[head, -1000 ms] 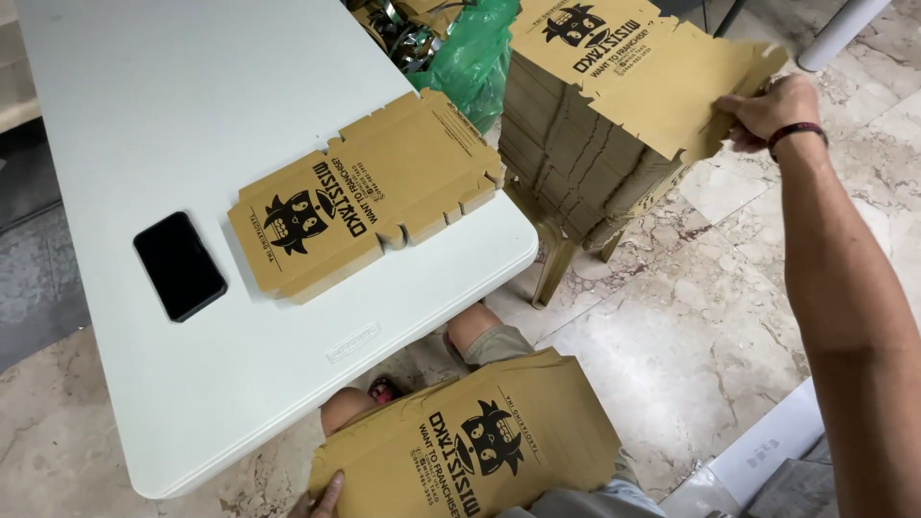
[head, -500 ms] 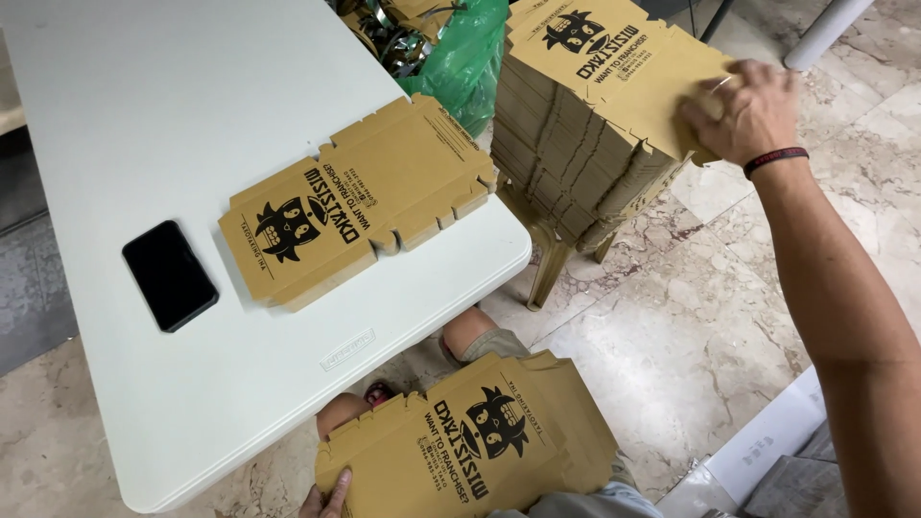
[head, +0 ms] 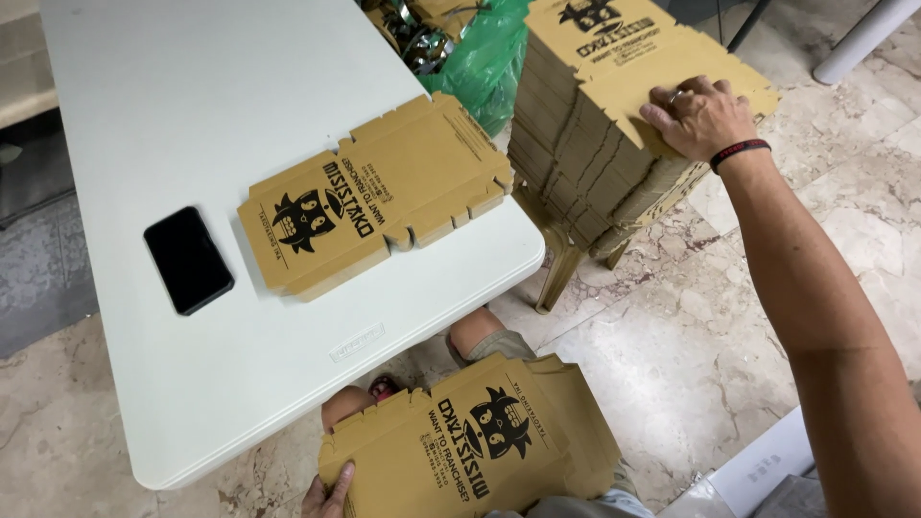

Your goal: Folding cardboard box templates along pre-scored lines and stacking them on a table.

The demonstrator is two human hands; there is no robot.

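White table, stool and stone floor, each with its load

The table (head: 192,115) carries a black phone (head: 188,259) near its left edge and, just beside it, a small pile of flat cardboard box blanks (head: 374,197) printed in black, reaching to the table's right edge. Right of the table, a tan stool (head: 558,273) on the marble floor (head: 691,336) bears a tall stack of the same blanks (head: 585,144). A green bag (head: 484,58) sits behind, between table and stack.
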